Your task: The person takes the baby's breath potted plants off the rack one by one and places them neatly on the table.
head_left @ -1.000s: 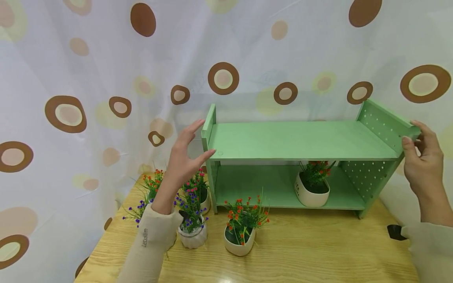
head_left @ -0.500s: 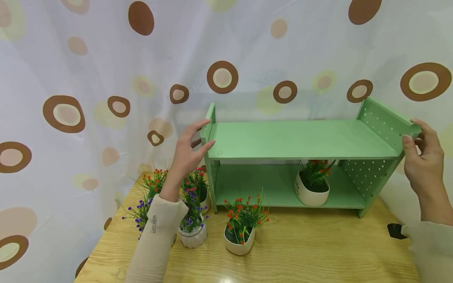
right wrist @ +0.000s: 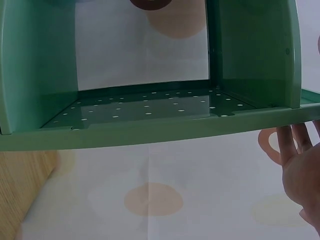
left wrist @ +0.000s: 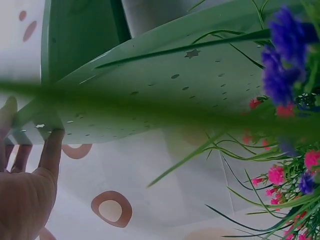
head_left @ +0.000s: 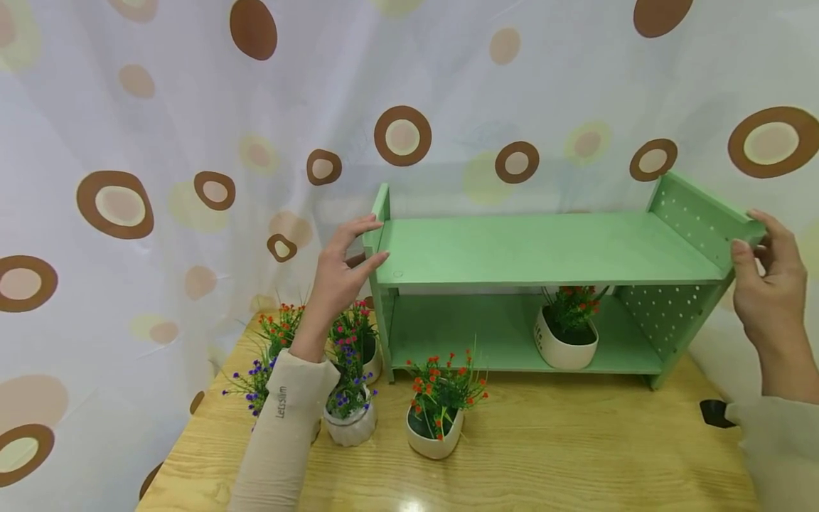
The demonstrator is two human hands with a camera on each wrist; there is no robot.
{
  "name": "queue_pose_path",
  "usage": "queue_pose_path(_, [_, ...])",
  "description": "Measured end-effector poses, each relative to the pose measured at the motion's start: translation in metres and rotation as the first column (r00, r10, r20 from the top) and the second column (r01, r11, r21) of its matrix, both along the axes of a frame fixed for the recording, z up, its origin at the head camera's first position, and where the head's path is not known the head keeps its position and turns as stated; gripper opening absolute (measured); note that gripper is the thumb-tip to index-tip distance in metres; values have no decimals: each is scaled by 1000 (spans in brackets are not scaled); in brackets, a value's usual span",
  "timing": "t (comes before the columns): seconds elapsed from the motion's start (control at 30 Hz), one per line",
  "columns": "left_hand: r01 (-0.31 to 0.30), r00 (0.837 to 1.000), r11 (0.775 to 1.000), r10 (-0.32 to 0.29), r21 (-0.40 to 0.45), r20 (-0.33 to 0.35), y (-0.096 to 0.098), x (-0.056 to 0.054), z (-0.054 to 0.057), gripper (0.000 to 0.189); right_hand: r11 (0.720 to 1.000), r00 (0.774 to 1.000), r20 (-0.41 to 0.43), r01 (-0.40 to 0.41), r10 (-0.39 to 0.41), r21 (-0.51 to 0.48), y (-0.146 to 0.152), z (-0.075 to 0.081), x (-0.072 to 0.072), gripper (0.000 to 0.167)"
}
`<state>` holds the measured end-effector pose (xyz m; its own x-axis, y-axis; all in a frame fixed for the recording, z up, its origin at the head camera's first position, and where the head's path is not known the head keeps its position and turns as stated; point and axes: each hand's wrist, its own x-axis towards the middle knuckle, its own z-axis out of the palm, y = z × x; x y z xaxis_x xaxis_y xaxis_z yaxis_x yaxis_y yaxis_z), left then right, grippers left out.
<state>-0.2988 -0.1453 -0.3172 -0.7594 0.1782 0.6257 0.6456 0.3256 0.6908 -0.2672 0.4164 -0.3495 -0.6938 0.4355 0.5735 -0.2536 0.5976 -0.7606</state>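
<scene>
A green two-tier shelf (head_left: 544, 249) with dotted, perforated side panels stands on the wooden table. My left hand (head_left: 339, 267) holds the upper front of its left panel between thumb and fingers; in the left wrist view, fingertips (left wrist: 52, 142) touch the panel's outer face. At the other end my right hand (head_left: 771, 291) grips the top front corner of the right panel, its thumb on the front edge. The right wrist view shows fingers (right wrist: 286, 142) against that panel's outer side. A white pot with red flowers (head_left: 566, 345) sits on the lower tier, towards the right.
Another red-flowered pot (head_left: 435, 437) stands in front of the shelf. Left of it are a ribbed white pot (head_left: 352, 427) with purple flowers and more potted flowers, partly behind my left sleeve. A small black object (head_left: 716, 412) lies at the right. A patterned curtain (head_left: 192, 128) hangs behind.
My left hand has moved right onto the shelf's left panel, its fingers closing around the edge. The right hand has kept its hold, and the pots stand where they were.
</scene>
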Motion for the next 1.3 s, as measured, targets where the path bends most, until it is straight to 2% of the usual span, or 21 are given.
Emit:
queue_pose_path(0.07, [5,1000,1000,-5,5,-8,-2,-9,-6,47,1000,1000,2,0,0,-8,0,1,0,48])
queue_pose_path(0.17, [13,1000,1000,-13,1,-23,-4,-13,-9,46,999,1000,-1,4,-5,-35,-2,3,0,48])
queue_pose_path(0.27, [22,999,1000,-22,0,-32,-4,-13,-9,46,997,1000,22,11,-9,-73,-5,5,1,50])
queue_pose_path(0.37, [23,999,1000,-23,0,-30,-4,-12,-9,46,997,995,95,14,-7,-80,-9,6,7,55])
queue_pose_path(0.5, [16,1000,1000,-16,3,-16,-3,-12,-10,47,997,989,149,-7,17,-72,-18,-1,16,66])
queue_pose_path(0.6, [9,1000,1000,-9,2,0,-1,-11,-9,48,997,990,136,-16,26,-78,-26,-12,25,74])
queue_pose_path(0.7, [9,1000,1000,-9,1,13,2,-6,-6,47,998,995,96,13,-7,-59,-33,-29,34,76])
queue_pose_path(0.8, [7,1000,1000,-7,2,21,4,5,2,46,996,997,15,77,-77,-50,-42,-51,41,72])
queue_pose_path(0.9, [2,1000,1000,-2,3,21,6,15,9,45,989,991,-49,116,-121,-95,-51,-74,43,60])
queue_pose_path(0.97, [0,1000,1000,0,6,18,6,17,10,45,990,996,-20,86,-88,-114,-57,-86,44,49])
queue_pose_path(1.03, [0,1000,1000,-1,8,14,5,16,10,45,998,998,60,0,4,-70,-61,-98,44,47])
queue_pose_path(1.1, [4,1000,1000,-4,11,12,5,15,9,45,990,977,161,-138,138,-10,-66,-108,43,54])
queue_pose_path(1.2, [11,1000,1000,-11,15,11,6,15,8,45,936,901,292,-349,321,49,-75,-118,38,75])
queue_pose_path(1.3, [18,1000,1000,-18,16,7,6,15,9,46,882,824,362,-472,437,10,-88,-122,30,89])
